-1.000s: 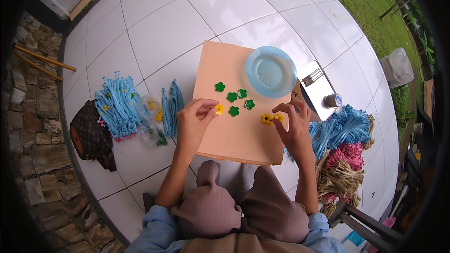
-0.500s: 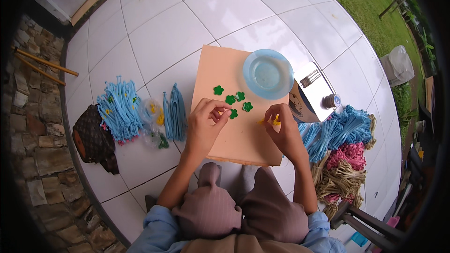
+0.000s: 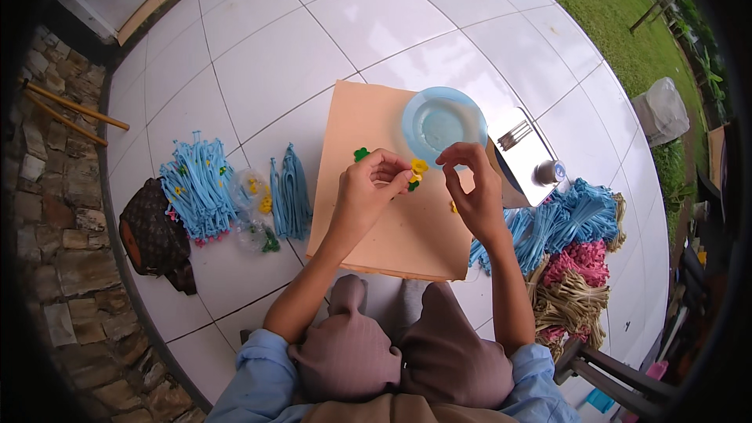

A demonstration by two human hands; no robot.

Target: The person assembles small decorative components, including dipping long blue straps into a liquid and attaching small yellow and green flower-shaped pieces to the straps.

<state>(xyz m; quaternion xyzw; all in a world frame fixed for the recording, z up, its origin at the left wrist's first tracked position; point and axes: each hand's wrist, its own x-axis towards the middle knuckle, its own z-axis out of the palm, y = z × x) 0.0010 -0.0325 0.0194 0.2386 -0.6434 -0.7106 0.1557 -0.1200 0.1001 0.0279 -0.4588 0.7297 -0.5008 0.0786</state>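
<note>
- Yellow flower-shaped pieces (image 3: 419,165), pinched in the fingertips of the left hand (image 3: 366,194), above the peach cardboard sheet (image 3: 384,247);
- right hand (image 3: 477,194) just beside them, thumb and forefinger parted, released;
- green flower-shaped piece (image 3: 361,154) on the sheet, near the left hand;
- translucent blue bowl (image 3: 444,124) at the sheet's far right corner;
- forks (image 3: 514,136) farther right, on a white tray (image 3: 523,171)

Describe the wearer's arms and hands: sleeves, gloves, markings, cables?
Light-blue fabric sleeves, loosely bunched around the elbows. Bare forearms below them. The left grip and right grip are ungloved human hands. No watch, bracelet, cables or clear markings visible; fine detail is too small to tell.
</note>
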